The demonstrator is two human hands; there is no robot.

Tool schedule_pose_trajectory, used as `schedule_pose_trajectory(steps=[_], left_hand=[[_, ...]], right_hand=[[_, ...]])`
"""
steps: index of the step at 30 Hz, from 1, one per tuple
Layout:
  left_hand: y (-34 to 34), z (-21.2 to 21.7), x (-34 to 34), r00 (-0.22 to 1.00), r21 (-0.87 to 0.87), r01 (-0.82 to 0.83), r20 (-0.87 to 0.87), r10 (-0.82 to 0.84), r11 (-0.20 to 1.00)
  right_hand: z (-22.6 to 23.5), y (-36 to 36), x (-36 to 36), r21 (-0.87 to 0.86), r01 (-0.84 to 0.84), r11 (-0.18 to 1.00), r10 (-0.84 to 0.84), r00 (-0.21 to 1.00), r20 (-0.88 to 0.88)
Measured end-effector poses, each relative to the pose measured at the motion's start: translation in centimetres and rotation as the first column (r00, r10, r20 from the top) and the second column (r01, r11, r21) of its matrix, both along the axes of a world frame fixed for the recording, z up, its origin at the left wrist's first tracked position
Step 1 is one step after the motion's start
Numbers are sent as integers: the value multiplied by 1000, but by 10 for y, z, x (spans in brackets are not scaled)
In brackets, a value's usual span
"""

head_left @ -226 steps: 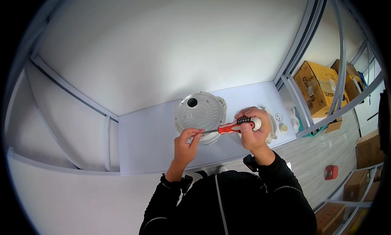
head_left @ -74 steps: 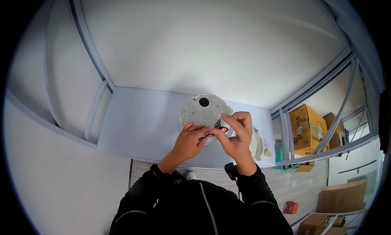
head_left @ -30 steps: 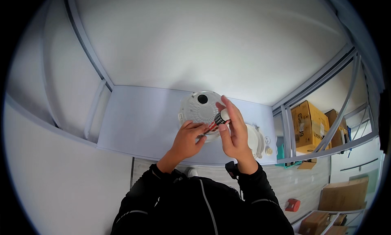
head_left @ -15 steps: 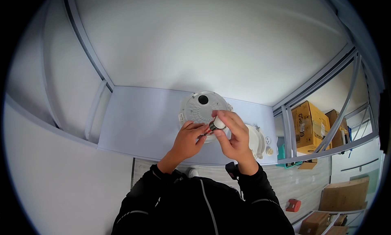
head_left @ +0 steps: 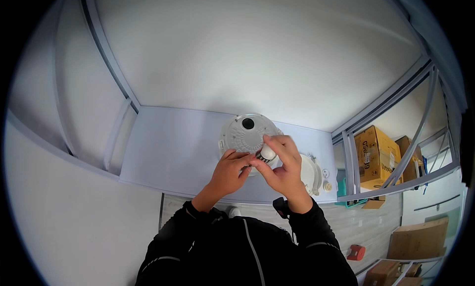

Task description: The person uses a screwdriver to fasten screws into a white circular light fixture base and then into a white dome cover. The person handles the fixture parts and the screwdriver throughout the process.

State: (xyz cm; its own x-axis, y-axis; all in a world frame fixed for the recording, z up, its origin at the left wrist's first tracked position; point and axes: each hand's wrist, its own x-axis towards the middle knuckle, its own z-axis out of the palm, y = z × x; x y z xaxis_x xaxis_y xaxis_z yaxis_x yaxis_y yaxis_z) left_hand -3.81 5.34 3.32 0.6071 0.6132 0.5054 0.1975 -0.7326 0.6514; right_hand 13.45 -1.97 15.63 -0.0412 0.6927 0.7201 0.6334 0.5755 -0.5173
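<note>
Between the thumb and fingers of my right hand (head_left: 284, 167) is a small bulb-shaped part (head_left: 268, 153), white and rounded with a dark, ringed end. That dark end points toward my left hand (head_left: 228, 172), whose fingers are closed together beside it. Whatever those left fingers pinch is hidden. Both hands are over the near edge of a round pale housing (head_left: 242, 137) on the table, marked with a radial pattern and a black round spot.
The long pale table (head_left: 168, 147) runs against a white wall. Right of my hands lie white round covers (head_left: 308, 173) and small round parts (head_left: 326, 186). Metal frame posts stand at both table ends; cardboard boxes (head_left: 378, 157) and a red stool (head_left: 356, 252) are at the right.
My right hand has tilted the bulb-shaped part and brought its dark end closer to my left fingers. The left hand has hardly moved.
</note>
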Motion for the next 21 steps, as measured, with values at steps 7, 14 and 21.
schedule_pose_trajectory(steps=[7, 14, 21], left_hand=[[-1, 7, 1, 1000, -22, 15, 7, -15, 1000], [-3, 12, 0, 1000, -12, 10, -5, -10, 1000], [-1, 7, 0, 999, -25, 39, -12, -40, 999]], right_hand=[[8, 3, -1, 0, 69, 998, -69, 994, 89], [-8, -2, 1, -155, -59, 986, 23, 974, -224], [-6, -10, 13, -2, 94, 996, -91, 958, -271]])
